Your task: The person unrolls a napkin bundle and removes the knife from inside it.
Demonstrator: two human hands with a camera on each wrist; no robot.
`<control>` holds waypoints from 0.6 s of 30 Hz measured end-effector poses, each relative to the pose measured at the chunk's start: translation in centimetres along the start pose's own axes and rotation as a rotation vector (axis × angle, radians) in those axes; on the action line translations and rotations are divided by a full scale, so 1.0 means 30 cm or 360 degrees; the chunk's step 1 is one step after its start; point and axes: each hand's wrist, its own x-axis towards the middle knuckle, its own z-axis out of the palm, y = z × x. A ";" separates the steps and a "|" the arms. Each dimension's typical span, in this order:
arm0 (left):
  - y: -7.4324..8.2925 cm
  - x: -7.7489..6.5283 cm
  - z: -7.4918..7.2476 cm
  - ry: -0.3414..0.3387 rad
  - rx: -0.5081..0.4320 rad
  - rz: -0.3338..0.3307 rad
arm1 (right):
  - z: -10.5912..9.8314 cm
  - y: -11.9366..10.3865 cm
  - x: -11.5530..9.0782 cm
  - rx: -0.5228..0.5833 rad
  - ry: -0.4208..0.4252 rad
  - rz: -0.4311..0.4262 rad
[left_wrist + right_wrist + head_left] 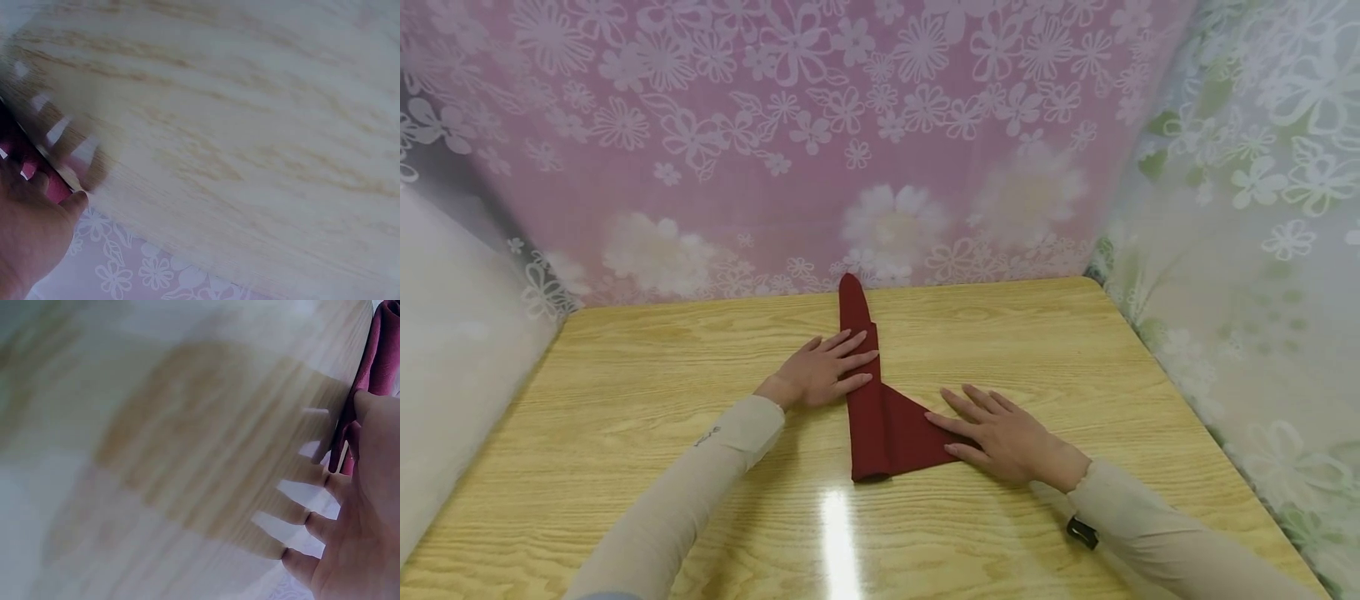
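Note:
A dark red cloth (868,433) lies on the table, folded into a long narrow strip with a rounded far end. From the strip's near part, a flat triangular flap (917,437) spreads to the right. My left hand (826,371) rests on the strip's upper half, fingers spread and straight across it. Over the flap's right corner lies my right hand (1006,437), its fingers extended and covering the tip. The left wrist view shows the cloth's edge (28,156) under the left fingers. In the right wrist view the right hand (369,512) touches the red fabric (381,362).
The wood-grain table (662,392) reaches a pink flowered curtain (760,183) at the back, which the strip's far end meets. Pale flowered fabric (1247,275) hangs along the right side. A small black clip (1082,532) sits at the right sleeve.

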 end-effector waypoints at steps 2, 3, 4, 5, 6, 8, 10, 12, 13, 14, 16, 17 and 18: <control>0.003 0.002 0.000 -0.0005 0.0019 -0.0005 | 0.000 0.000 -0.003 0.0005 -0.0003 0.0004; 0.004 0.002 0.000 -0.0008 0.0029 -0.0009 | 0.001 0.001 -0.004 0.0008 -0.0008 0.0005; 0.005 0.003 -0.001 -0.0014 0.0040 -0.0015 | 0.002 0.001 -0.003 0.0013 -0.0014 0.0008; 0.005 0.003 -0.001 -0.0023 0.0042 -0.0023 | 0.004 0.002 -0.002 0.0016 -0.0021 0.0010; 0.006 0.003 -0.002 -0.0026 0.0052 -0.0027 | 0.006 0.002 -0.001 0.0016 -0.0030 0.0011; 0.008 0.003 -0.003 -0.0027 0.0064 -0.0033 | 0.009 0.003 -0.001 0.0021 -0.0040 0.0014; 0.012 0.002 -0.004 -0.0022 0.0084 -0.0041 | 0.012 0.003 -0.002 0.0030 -0.0039 0.0012; 0.016 -0.001 -0.004 -0.0010 0.0102 -0.0049 | 0.013 0.002 -0.004 0.0041 -0.0022 0.0005; 0.018 -0.002 -0.005 -0.0007 0.0110 -0.0055 | 0.014 0.002 -0.005 0.0046 -0.0012 0.0001; 0.020 -0.005 -0.004 0.0001 0.0117 -0.0060 | 0.015 0.001 -0.006 0.0045 -0.0001 -0.0004; 0.026 -0.009 -0.005 0.0013 0.0119 -0.0075 | 0.016 0.001 -0.008 0.0063 0.0028 -0.0015; 0.030 -0.011 -0.006 0.0020 0.0121 -0.0085 | 0.017 0.001 -0.009 0.0064 0.0040 -0.0019; 0.034 -0.014 -0.007 0.0030 0.0125 -0.0091 | 0.018 0.002 -0.010 0.0066 0.0044 -0.0017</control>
